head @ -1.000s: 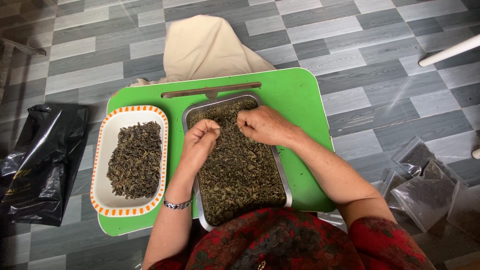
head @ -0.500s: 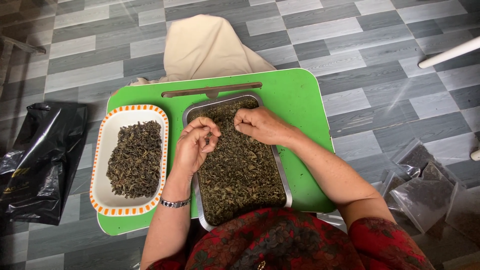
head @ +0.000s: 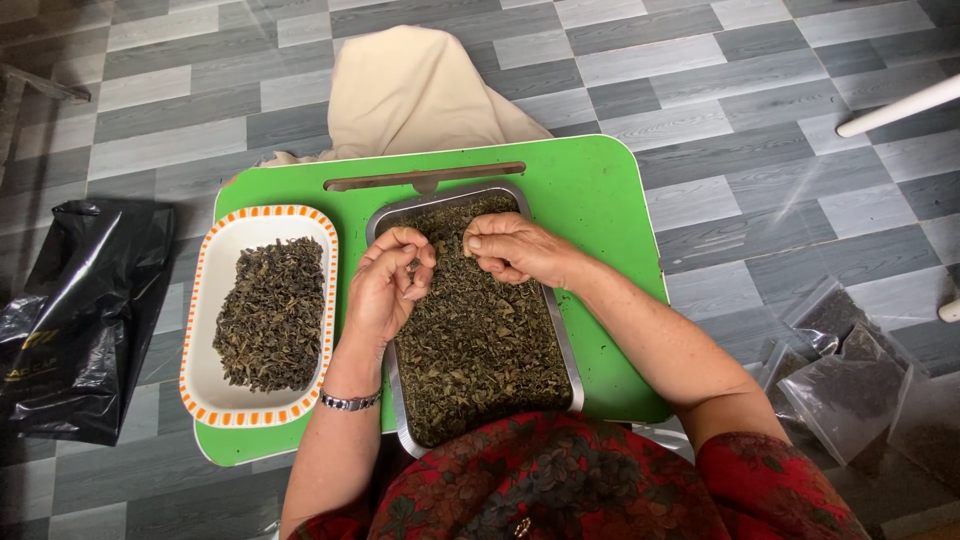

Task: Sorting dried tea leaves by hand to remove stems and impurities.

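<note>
A metal tray [head: 570,355] full of dried dark green tea leaves [head: 480,340] lies on a small green table [head: 590,190]. My left hand [head: 385,290] hovers over the tray's upper left, fingers curled with the thumb and fingertips pinched together, apparently on a few leaves. Over the tray's upper middle my right hand [head: 520,250] is held with its fingers curled and pinched close to the left one. A white oval dish with an orange-patterned rim [head: 205,300] sits left of the tray and holds a heap of the same leaves [head: 270,315].
A black plastic bag [head: 85,320] lies on the grey tiled floor at the left. Several clear bags of dried leaves [head: 850,370] lie on the floor at the right. A beige cloth [head: 420,95] sits behind the table. A white pole [head: 900,105] crosses the upper right.
My left hand has shifted up and slightly left over the tray, its fingers opening a little. My right hand has moved a little away from me and turned its fingertips toward the left hand.
</note>
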